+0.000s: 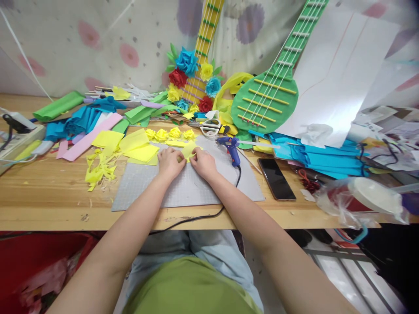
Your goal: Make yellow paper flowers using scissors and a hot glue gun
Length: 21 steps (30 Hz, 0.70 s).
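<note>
Between my hands is a small piece of yellow crepe paper (189,149), pinched along its near edge. My left hand (170,161) is closed on its left side, thumb against fingers. On its right side my right hand (203,162) grips it the same way. Both hands rest over a grey cutting mat (137,187). Several yellow paper flowers (162,134) stand in a row just behind them. To the left lie yellow paper sheets (140,150), partly on the mat. A blue glue gun (231,150) lies to the right of my right hand.
White-handled scissors (210,127) lie behind the mat. At right are a phone (276,179), blue crepe paper (321,155) and a bagged cup (363,196). A green paper lute (266,102) and a flower-trimmed yellow one (196,85) lean at the back. Yellow scraps (100,168) lie left.
</note>
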Motion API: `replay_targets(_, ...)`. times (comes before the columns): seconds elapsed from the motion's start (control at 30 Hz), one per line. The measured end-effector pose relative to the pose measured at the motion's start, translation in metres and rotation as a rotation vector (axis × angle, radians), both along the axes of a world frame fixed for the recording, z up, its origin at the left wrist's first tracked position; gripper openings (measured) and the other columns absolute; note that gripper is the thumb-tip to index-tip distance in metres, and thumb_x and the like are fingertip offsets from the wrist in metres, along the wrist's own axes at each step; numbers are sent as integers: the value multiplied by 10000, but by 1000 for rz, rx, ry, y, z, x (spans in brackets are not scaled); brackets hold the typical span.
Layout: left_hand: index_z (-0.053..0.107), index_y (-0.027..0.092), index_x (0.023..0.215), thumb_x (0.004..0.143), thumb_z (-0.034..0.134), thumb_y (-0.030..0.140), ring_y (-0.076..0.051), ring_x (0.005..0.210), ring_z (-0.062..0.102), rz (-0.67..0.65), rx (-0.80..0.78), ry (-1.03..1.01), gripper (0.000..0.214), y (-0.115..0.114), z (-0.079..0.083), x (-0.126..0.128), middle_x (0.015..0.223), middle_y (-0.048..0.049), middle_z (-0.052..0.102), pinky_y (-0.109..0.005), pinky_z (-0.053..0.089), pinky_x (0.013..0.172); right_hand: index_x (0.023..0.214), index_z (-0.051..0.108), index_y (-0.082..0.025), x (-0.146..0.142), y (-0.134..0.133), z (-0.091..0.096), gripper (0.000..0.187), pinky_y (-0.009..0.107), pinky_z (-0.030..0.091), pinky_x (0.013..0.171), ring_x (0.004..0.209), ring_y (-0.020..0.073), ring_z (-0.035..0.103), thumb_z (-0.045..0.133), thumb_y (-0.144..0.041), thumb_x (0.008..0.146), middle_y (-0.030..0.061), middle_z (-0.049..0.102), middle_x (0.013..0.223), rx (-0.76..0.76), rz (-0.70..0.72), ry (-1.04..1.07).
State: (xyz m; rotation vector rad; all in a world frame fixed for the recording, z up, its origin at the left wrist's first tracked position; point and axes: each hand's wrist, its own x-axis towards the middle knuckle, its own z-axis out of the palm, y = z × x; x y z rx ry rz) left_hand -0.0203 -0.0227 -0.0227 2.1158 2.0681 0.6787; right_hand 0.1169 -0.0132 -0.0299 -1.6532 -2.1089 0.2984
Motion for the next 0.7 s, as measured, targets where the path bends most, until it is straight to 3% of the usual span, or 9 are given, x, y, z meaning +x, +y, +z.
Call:
replay_targets(0.33,707,276,824,749,581,332,-262,1010,447,-41,12,1,157,-1,-3,1,968,-62,555,-412,287,901,931,571,-170,0,0,-2,196,290,366,757,884,202,533,404,-254,871,91,633,933,55,14,-138)
replay_targets(0.5,715,276,815,717,618,386,-265,1017,449,-18,-6,-29,177,0,-1,2,965,-62,550,-420,285,917,958,564,-172,2,-4,-2,214,298,376,755,899,218,521,457,-315,840,96,611,939,88,54,-128)
replay_targets(0.7,715,282,813,689,646,394,-269,1042,450,-6,-57,-46,180,0,3,2,982,-55,548,-421,282,940,1039,536,-165,7,-3,-3,268,302,394,747,903,218,531,424,-170,795,99,587,1010,72,29,-95)
